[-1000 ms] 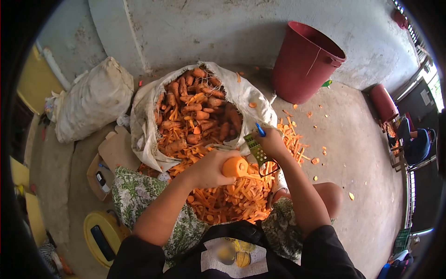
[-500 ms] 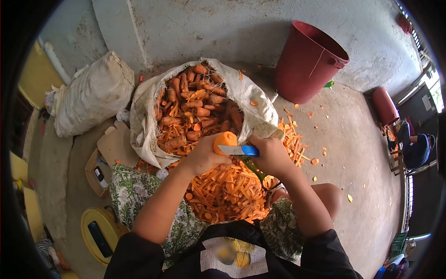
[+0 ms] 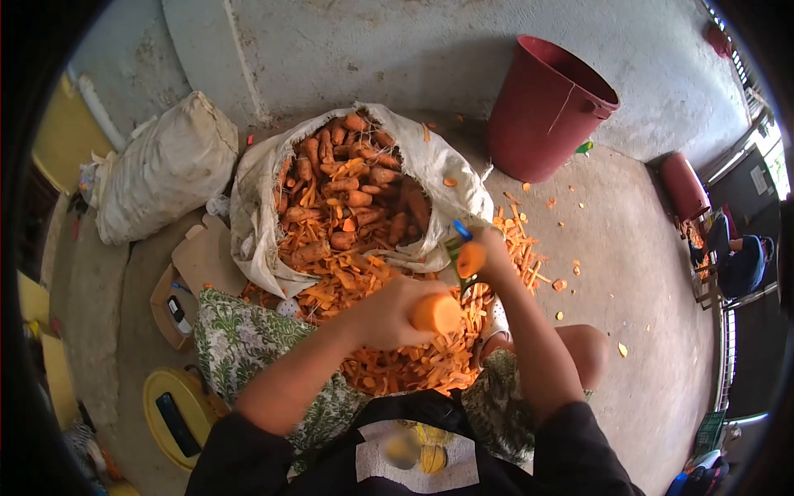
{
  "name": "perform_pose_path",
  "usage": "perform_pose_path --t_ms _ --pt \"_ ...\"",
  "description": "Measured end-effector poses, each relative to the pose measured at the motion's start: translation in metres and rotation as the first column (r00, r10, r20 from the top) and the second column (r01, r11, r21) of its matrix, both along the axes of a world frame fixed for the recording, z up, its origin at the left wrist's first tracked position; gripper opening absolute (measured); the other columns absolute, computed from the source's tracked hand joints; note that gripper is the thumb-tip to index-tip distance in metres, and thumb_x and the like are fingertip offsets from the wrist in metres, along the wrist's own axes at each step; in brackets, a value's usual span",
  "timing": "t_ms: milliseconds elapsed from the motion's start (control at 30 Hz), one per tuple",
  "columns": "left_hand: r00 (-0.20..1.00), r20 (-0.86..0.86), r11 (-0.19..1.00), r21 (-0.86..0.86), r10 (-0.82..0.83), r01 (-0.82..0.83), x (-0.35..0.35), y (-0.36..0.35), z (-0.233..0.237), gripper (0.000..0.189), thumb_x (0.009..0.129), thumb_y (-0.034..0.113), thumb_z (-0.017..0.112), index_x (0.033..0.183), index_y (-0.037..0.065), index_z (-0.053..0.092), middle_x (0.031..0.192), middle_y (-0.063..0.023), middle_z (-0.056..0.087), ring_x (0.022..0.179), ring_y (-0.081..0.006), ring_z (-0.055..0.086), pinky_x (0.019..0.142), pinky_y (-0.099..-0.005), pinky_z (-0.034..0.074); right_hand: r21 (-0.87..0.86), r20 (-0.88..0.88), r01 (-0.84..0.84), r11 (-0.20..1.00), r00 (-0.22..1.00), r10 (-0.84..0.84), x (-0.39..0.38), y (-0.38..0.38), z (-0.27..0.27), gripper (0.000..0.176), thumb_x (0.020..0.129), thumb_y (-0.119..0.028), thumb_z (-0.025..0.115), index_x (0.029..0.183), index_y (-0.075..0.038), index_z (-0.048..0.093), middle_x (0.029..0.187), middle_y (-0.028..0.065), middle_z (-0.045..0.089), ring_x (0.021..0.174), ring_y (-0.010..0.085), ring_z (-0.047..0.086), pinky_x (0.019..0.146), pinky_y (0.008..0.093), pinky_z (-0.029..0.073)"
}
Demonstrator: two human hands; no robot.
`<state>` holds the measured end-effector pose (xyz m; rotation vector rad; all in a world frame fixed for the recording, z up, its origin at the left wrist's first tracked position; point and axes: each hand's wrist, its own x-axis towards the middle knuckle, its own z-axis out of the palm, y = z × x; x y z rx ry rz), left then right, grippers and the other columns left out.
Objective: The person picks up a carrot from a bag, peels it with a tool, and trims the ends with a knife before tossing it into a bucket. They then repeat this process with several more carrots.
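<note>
My left hand (image 3: 389, 314) grips a peeled orange carrot (image 3: 437, 313) over a heap of carrot peelings (image 3: 413, 360) on my lap. My right hand (image 3: 488, 252) holds a blue-handled knife (image 3: 461, 231) and a cut-off carrot piece (image 3: 470, 259), a little above and to the right of the carrot. An open white sack (image 3: 256, 215) full of unpeeled carrots (image 3: 347, 190) lies on the floor just beyond both hands.
A dark red bucket (image 3: 546, 107) stands at the back right by the wall. A filled white sack (image 3: 161, 169) lies at the left. A cardboard box (image 3: 178, 302) and a yellow stool (image 3: 169, 409) sit at my left. Peel scraps (image 3: 562, 285) dot the concrete floor. A person (image 3: 740, 256) sits at far right.
The knife cut across the carrot's end half a second ago. Now my left hand has dropped lower with the carrot, and my right hand has drawn away rightwards holding the knife and a cut piece.
</note>
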<state>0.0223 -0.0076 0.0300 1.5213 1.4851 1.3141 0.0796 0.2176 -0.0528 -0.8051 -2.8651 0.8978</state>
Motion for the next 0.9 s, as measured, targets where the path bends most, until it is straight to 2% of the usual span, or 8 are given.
perform_pose_path --t_ms 167,300,367,467,567,733,800,900 --pt "0.993 0.016 0.992 -0.042 0.119 -0.118 -0.013 -0.001 -0.001 0.028 0.063 0.009 0.066 0.086 0.003 0.052 0.074 -0.008 0.056 0.068 -0.0179 0.055 0.064 -0.0302 0.042 0.015 0.079 0.168 0.986 0.983 -0.169 -0.001 0.002 0.005 0.026 0.079 -0.025 0.051 0.087 -0.001 0.059 0.077 0.0235 0.059 0.075 0.0385 0.057 0.07 0.043 0.045" --pt "0.961 -0.137 0.96 -0.109 0.241 -0.257 -0.024 -0.001 -0.006 0.03 0.064 0.009 0.063 0.092 0.002 0.053 0.077 -0.0156 0.058 0.073 -0.0296 0.058 0.065 -0.0353 0.044 -0.151 -0.051 0.213 0.965 0.974 -0.222 -0.002 -0.011 0.029 0.032 0.081 -0.032 0.053 0.089 -0.001 0.059 0.074 0.0171 0.061 0.069 0.0333 0.059 0.068 0.0397 0.045" --pt "0.94 -0.181 0.927 -0.191 0.289 -0.322 -0.026 0.001 -0.008 0.032 0.064 0.011 0.064 0.093 0.002 0.054 0.079 -0.0171 0.059 0.076 -0.0326 0.058 0.066 -0.0374 0.045 -0.77 -0.245 -0.036 0.636 0.938 -0.243 0.003 -0.024 0.051 0.033 0.083 -0.03 0.054 0.098 0.0 0.057 0.07 0.003 0.055 0.062 0.016 0.052 0.062 0.0302 0.042" --pt "0.856 -0.408 0.891 -0.181 0.318 -0.417 -0.027 0.003 -0.02 0.037 0.068 0.016 0.064 0.098 0.001 0.051 0.081 -0.0189 0.059 0.08 -0.0329 0.058 0.066 -0.0391 0.045 -0.871 -0.25 -0.252 0.422 0.966 0.061 0.012 -0.05 0.074 0.034 0.085 -0.027 0.053 0.108 -0.002 0.054 0.081 0.0018 0.055 0.074 0.0143 0.052 0.07 0.0285 0.042" --pt "0.917 -0.268 0.809 -0.442 0.295 -0.389 -0.027 0.001 -0.029 0.045 0.067 0.021 0.068 0.103 0.002 0.049 0.087 -0.0155 0.058 0.081 -0.03 0.058 0.072 -0.0353 0.045 -0.779 -0.28 -0.355 0.516 0.934 0.221 0.011 -0.069 0.065 0.035 0.085 -0.024 0.054 0.113 -0.003 0.051 0.1 0.0063 0.055 0.097 0.0148 0.048 0.087 0.0293 0.035" --pt "0.941 -0.29 0.859 -0.421 0.177 -0.291 -0.035 -0.006 -0.026 0.042 0.068 0.026 0.069 0.095 0.002 0.048 0.081 -0.0112 0.057 0.078 -0.0271 0.058 0.07 -0.033 0.045 -0.799 -0.145 -0.265 0.54 0.956 0.255 0.011 -0.063 0.054 0.034 0.084 -0.03 0.055 0.106 -0.003 0.054 0.096 0.0058 0.056 0.096 0.0151 0.047 0.084 0.0295 0.035" --pt "0.957 -0.277 0.851 -0.479 0.089 -0.218 -0.041 -0.009 -0.023 0.036 0.07 0.026 0.068 0.088 0.003 0.046 0.078 -0.0098 0.056 0.074 -0.0237 0.057 0.066 -0.0317 0.045 -0.796 -0.01 -0.305 0.523 0.871 0.492 0.012 -0.058 0.054 0.036 0.084 -0.033 0.056 0.103 -0.003 0.056 0.092 0.004 0.056 0.09 0.015 0.047 0.08 0.0297 0.036" --pt "0.975 -0.213 0.835 -0.526 0.056 -0.163 -0.048 -0.014 -0.023 0.033 0.072 0.025 0.067 0.083 0.003 0.045 0.077 -0.0093 0.056 0.071 -0.021 0.056 0.063 -0.0311 0.044 -0.672 0.054 -0.376 0.638 0.834 0.549 0.02 -0.059 0.033 0.036 0.083 -0.036 0.056 0.1 -0.004 0.057 0.088 0.0019 0.054 0.085 0.0137 0.046 0.077 0.0293 0.036"
